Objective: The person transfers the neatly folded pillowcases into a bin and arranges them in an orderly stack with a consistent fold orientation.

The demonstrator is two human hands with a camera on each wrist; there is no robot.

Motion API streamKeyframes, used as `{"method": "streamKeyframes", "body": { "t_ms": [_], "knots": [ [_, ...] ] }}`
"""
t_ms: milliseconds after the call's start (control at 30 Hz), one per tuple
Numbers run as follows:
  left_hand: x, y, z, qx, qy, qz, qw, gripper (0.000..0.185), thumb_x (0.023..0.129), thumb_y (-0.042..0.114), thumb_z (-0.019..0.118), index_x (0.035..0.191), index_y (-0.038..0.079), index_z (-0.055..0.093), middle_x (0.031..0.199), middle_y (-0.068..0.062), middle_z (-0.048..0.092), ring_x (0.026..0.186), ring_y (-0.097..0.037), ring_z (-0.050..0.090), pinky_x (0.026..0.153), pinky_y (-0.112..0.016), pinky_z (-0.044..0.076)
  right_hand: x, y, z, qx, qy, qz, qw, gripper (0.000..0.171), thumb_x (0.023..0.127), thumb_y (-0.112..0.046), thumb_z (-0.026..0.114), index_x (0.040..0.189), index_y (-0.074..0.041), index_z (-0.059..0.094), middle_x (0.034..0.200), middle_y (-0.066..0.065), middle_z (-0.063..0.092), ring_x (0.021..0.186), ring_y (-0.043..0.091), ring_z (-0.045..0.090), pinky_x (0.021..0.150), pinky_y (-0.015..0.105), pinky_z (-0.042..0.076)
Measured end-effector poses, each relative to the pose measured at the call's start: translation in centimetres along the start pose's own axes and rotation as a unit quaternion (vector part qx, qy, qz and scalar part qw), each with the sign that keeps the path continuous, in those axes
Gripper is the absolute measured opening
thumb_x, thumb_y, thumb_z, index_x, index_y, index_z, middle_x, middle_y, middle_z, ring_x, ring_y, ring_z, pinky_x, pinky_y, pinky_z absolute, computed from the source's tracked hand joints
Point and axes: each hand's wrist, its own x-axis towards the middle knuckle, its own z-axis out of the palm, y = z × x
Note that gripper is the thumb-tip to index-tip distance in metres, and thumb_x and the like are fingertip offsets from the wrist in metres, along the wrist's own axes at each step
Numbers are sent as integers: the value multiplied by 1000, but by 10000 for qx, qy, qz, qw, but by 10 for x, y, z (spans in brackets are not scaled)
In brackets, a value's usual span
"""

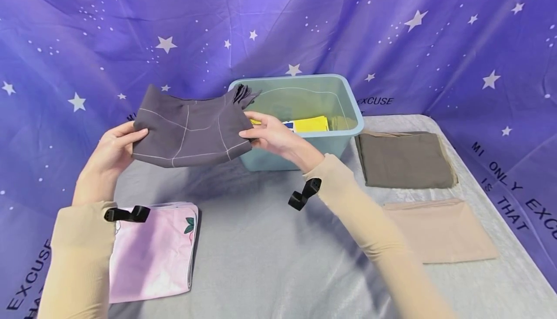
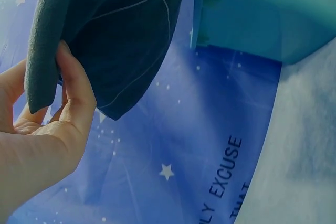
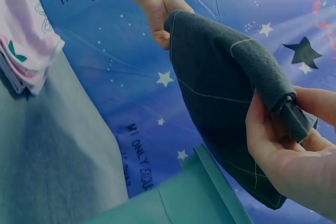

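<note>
While the folded grey cloth with thin pale lines hangs in the air above the table, just in front of the teal bin, it is held only at its two ends. The left hand pinches the left edge between thumb and fingers, and the right hand grips the bunched right end, fingers curled round a thick wad of layers. The middle sags between the grips, so I judge the fold could fall open if either pinch eases; the wad at the right looks uneven, and an inner layer may slip out of it. The cloth's right corner is close to the bin's rim and could catch there, dragging the fold askew.

Inside the bin lies a yellow item; any print on it is too small to read. On the grey table cover rest a pink cloth, a brown cloth and a beige cloth, all folded. The starry purple backdrop carries dark lettering: "EXCUSE" by the bin, and at the right "MI ONLY IS THAT EXCU", cut off by the picture's edge.
</note>
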Motion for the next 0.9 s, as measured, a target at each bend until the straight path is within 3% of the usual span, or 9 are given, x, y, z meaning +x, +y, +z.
{"method": "streamKeyframes", "body": {
  "t_ms": [333, 900],
  "knots": [
    [18, -12, 19, 51, -4, -30, 10000, 34, 89, -14, 32, 91, -4, 65, 81, -14, 66, 66, -23, 65, 60, -28, 52, -10, -8, -23, -108, 94, -114, 9998, 49, 84, 8, 51, 129, -6, 40, 97, 10, 60, 77, 16, 60, 65, 25, 47],
    [44, -31, 45, 222, -111, 5, 9997, 34, 88, -15, 34, 88, -2, 66, 82, -11, 65, 67, -21, 65, 61, -28, 52, -29, -21, -53, 50, 247, -376, 9990, 53, 83, 12, 46, 132, -2, 34, 90, 8, 63, 79, 17, 61, 69, 27, 48]
  ]
}}
